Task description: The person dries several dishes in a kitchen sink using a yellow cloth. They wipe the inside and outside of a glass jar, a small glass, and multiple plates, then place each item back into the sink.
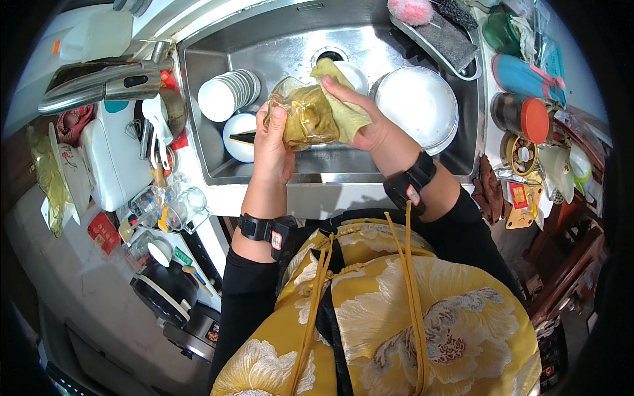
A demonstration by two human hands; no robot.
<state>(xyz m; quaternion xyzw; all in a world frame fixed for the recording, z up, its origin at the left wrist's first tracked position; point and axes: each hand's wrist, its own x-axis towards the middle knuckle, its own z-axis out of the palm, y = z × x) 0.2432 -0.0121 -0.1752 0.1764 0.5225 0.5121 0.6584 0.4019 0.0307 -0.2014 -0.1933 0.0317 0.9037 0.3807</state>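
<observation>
Over a stainless steel sink (342, 42), both hands hold an amber glass vessel (312, 119), tilted on its side. My left hand (275, 141) grips it at one end, thumb on top. A yellow-green cloth (349, 111) is pinched in my right hand (364, 121) and lies against the glass. Below in the sink, a row of stacked white bowls (218, 101) leans over at the left. Nearer me is a blue-rimmed bowl (237, 151) with dark chopsticks (242, 138). White plates (416, 109) are piled at the right, and a small white dish (354, 76) sits near the drain.
The faucet (124, 84) is swung over the left counter, near drinking glasses (183, 205) in a rack. A grey caddy (436, 44) with scrubbers hangs in the sink's far right corner. Along the right counter stand a red-lidded jar (520, 116) and a brown cloth (490, 190).
</observation>
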